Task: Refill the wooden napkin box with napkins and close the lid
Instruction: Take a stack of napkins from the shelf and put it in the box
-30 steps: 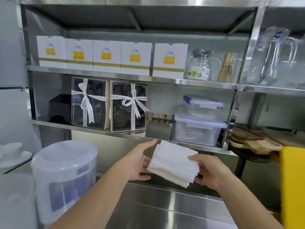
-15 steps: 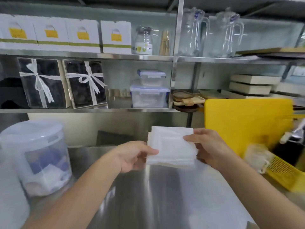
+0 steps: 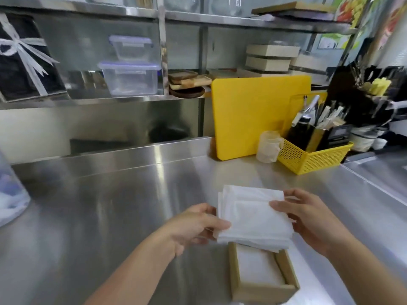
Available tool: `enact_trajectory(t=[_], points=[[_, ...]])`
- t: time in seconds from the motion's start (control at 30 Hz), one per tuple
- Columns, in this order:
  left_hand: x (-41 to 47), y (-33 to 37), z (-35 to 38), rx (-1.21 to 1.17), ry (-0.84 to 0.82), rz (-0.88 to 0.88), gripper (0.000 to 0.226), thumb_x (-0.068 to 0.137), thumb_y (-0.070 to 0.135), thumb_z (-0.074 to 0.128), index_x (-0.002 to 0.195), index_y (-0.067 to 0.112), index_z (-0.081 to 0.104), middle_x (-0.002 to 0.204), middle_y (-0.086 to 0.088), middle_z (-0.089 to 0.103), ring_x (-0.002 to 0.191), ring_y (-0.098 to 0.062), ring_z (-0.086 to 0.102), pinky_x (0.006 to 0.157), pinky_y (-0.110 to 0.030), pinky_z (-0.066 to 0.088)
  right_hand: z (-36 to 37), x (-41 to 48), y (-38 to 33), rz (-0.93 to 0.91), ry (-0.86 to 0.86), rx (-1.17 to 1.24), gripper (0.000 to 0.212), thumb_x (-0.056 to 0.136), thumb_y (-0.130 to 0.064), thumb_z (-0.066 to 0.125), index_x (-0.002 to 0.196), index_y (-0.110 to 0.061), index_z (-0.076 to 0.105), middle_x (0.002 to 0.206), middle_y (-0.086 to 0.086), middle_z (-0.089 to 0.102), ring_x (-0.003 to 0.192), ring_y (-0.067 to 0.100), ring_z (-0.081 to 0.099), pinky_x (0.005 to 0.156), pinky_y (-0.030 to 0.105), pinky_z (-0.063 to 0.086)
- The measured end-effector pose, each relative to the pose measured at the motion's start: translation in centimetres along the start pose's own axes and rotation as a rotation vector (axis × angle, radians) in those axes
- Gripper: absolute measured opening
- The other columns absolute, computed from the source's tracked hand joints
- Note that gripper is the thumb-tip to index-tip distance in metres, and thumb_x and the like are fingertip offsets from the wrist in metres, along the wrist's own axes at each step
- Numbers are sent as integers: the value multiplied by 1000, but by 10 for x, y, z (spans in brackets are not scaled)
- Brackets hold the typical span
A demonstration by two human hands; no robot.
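Note:
A stack of white napkins [image 3: 253, 214] is held flat between both hands, just above the far end of the wooden napkin box [image 3: 264, 291]. My left hand [image 3: 193, 225] pinches the stack's left edge and my right hand [image 3: 308, 216] grips its right edge. The box stands open on the steel counter near the bottom of the view, with white napkins lying inside it. No lid is visible on or beside the box.
A yellow cutting board [image 3: 259, 115] leans against the back wall, with a yellow basket [image 3: 312, 157] of utensils and a pale roll [image 3: 268, 146] beside it. A clear plastic tub [image 3: 11, 194] sits at the left edge. Steel shelves [image 3: 110, 100] above carry containers and wooden boards.
The view has swung down and to the right from the shelves to the counter. Both hands brought the napkin stack down over the wooden box, which has come into view.

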State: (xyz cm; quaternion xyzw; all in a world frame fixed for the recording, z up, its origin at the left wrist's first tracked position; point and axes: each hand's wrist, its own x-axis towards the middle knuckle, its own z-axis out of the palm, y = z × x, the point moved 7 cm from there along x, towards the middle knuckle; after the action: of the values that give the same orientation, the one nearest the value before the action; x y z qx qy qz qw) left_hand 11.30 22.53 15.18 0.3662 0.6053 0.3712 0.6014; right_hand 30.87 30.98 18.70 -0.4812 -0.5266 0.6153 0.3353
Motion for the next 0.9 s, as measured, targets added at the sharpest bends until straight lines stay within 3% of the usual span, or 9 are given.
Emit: enact_trajectory(t=[0.1, 0.23, 0.3, 0.37, 0.5, 0.63, 0.77, 0.83, 0.9], points=[[8, -23, 26, -56, -22, -54, 37, 65, 13, 76, 98, 11, 59, 82, -10, 65, 67, -19, 53, 64, -25, 39, -23, -6, 29, 80, 2, 0, 19, 80, 0, 65, 97, -4, 61, 96, 20, 67, 82, 33, 63, 70, 40, 51], [16, -48, 51, -104, -37, -143, 26, 72, 4, 70, 94, 11, 58, 56, -2, 60, 44, -11, 47, 56, -24, 44, -43, -5, 57, 138, 17, 2, 19, 80, 1, 65, 97, -5, 59, 93, 17, 66, 80, 32, 62, 66, 38, 50], [20, -58, 58, -91, -15, -174, 23, 75, 3, 68, 94, 11, 58, 61, -4, 60, 44, -12, 49, 55, -24, 45, -47, -4, 69, 167, 19, -48, 20, 81, -1, 65, 99, -5, 58, 88, 13, 65, 71, 27, 62, 53, 29, 49], [24, -64, 61, -70, 1, -186, 24, 76, 4, 67, 98, 8, 58, 74, -9, 61, 50, -14, 53, 59, -26, 48, -51, -1, 78, 185, 29, -114, 21, 81, -4, 66, 100, -7, 57, 87, 12, 65, 68, 23, 60, 50, 26, 45], [25, -73, 61, -10, 55, -208, 36, 75, 8, 70, 109, 5, 59, 88, -11, 68, 74, -24, 60, 86, -40, 53, -51, 8, 89, 188, 6, -215, 17, 82, -5, 66, 96, -10, 58, 82, 9, 64, 66, 21, 58, 54, 24, 42], [25, -76, 60, 16, 110, -197, 28, 76, 7, 68, 103, 8, 61, 81, -9, 68, 63, -19, 59, 71, -31, 53, -44, 16, 93, 163, -25, -314, 13, 82, -5, 65, 87, -14, 57, 77, 5, 61, 62, 14, 56, 46, 15, 38], [26, -73, 58, 105, 194, -141, 19, 76, 5, 70, 93, 9, 65, 68, 0, 65, 47, -3, 55, 47, -12, 41, -45, 23, 96, 98, -1, -484, 15, 79, -13, 67, 90, -18, 59, 84, 4, 67, 79, 24, 63, 64, 31, 48], [25, -73, 58, 126, 226, -119, 23, 74, 3, 71, 96, 8, 65, 74, -2, 67, 53, -1, 58, 48, -10, 41, -45, 25, 96, 71, -2, -595, 14, 76, -19, 68, 89, -20, 61, 86, 4, 70, 88, 28, 64, 84, 43, 50], [26, -73, 58, 163, 267, -100, 27, 72, 3, 73, 96, 9, 61, 85, -6, 68, 68, -11, 61, 58, -15, 45, -44, 28, 93, 29, 4, -686, 11, 75, -21, 67, 86, -19, 63, 86, 4, 72, 88, 27, 64, 95, 49, 44]])
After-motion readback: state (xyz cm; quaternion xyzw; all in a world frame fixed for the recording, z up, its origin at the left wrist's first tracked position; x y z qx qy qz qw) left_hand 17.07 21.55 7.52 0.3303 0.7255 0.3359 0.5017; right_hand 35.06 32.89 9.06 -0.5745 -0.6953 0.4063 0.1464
